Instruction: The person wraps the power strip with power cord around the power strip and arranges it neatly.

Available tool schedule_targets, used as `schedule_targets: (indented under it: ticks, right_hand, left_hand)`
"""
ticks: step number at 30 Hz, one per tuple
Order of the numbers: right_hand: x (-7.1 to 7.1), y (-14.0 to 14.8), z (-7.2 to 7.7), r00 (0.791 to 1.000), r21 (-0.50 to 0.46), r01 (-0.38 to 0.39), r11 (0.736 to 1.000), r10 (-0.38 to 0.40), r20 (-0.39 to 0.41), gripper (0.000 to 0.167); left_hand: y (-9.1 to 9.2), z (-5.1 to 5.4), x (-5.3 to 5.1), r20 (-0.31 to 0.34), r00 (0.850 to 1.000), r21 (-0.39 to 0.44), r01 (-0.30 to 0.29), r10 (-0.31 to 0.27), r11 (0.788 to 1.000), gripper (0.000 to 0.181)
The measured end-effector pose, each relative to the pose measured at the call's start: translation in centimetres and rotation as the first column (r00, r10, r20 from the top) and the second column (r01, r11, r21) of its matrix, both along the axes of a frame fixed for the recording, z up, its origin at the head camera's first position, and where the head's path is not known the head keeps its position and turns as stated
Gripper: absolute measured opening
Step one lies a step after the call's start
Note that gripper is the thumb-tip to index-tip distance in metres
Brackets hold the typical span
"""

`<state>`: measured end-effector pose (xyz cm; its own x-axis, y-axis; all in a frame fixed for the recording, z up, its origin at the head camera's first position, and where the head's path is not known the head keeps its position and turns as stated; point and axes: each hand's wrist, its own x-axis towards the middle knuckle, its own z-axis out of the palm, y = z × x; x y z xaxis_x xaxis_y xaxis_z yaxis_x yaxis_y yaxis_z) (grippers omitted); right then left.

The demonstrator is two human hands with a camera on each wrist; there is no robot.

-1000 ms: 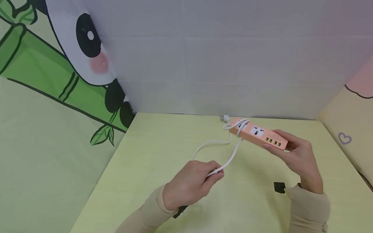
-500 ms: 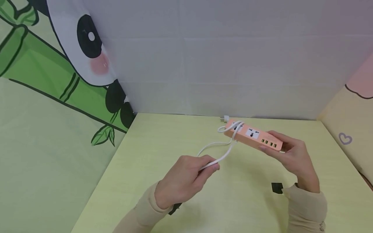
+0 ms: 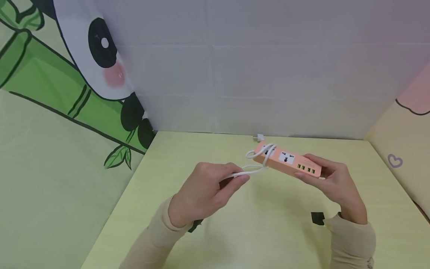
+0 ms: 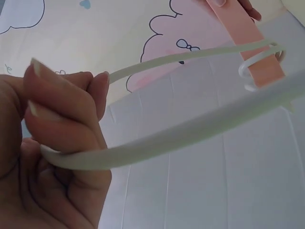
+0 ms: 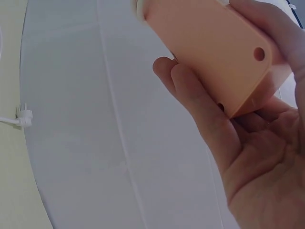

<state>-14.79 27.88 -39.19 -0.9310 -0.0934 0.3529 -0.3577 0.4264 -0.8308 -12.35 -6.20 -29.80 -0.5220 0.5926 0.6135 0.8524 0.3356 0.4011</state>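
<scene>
My right hand [image 3: 332, 179] grips one end of an orange power strip [image 3: 290, 167], fingers along one side and thumb along the other. White sockets and several USB ports face up on it. A white cord [image 3: 267, 157] is looped round the strip's far end. My left hand [image 3: 205, 190] pinches the cord between thumb and fingers, left of the strip; in the left wrist view a length of cord [image 4: 157, 143] also runs through its curled fingers. The white plug [image 3: 258, 138] lies at the table's back edge. From below, the right wrist view shows the strip's plain underside [image 5: 205, 43].
The pale yellow table [image 3: 161, 149] meets a grey-white back wall [image 3: 252, 74]. Printed panels with a panda and bamboo [image 3: 64, 71] stand at the left. A black tape square [image 3: 317, 218] lies by the right sleeve; another dark patch [image 3: 195, 225] shows beneath the left wrist.
My left hand has moved up and left with the cord, and the cord's span to the strip has levelled out. The strip and my right hand have shifted slightly left and down.
</scene>
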Motion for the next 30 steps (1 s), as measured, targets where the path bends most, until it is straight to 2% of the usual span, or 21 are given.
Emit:
schedule_targets:
  ticks: [5,9,14,19,24,30]
  right_hand:
    - [0.0,-0.4,0.1,1.000,0.013,-0.028,1.000,0.027,0.011,0.055]
    - [0.1,-0.8,0.3,0.998,0.020,-0.059,0.998,0.058,0.034,0.053]
    - [0.0,-1.3,0.4,0.992,0.049,-0.111,0.993,0.107,0.065,0.052]
    - [0.1,-1.5,0.3,0.982,0.031,-0.170,0.985,0.167,0.084,0.049]
    - [0.4,-1.6,0.2,0.965,0.021,-0.250,0.968,0.248,0.088,0.049]
    - [0.7,-1.9,0.4,0.942,-0.001,-0.323,0.946,0.322,0.093,0.051]
  left_hand:
    - [0.1,0.9,-0.6,-0.075,0.997,-0.019,0.036,-0.037,0.999,0.010]
    - [0.3,1.7,-1.1,-0.104,0.992,-0.006,0.072,-0.072,0.997,0.009]
    - [0.3,2.5,-2.3,-0.077,0.992,0.029,0.098,-0.095,0.995,0.007]
    - [0.2,2.8,-3.6,-0.051,0.994,0.067,0.104,-0.101,0.992,0.005]
    - [0.2,2.8,-5.0,-0.028,0.997,0.100,0.079,-0.077,0.992,0.009]
    - [0.0,2.4,-6.2,0.002,0.996,0.168,0.085,-0.087,0.982,0.010]
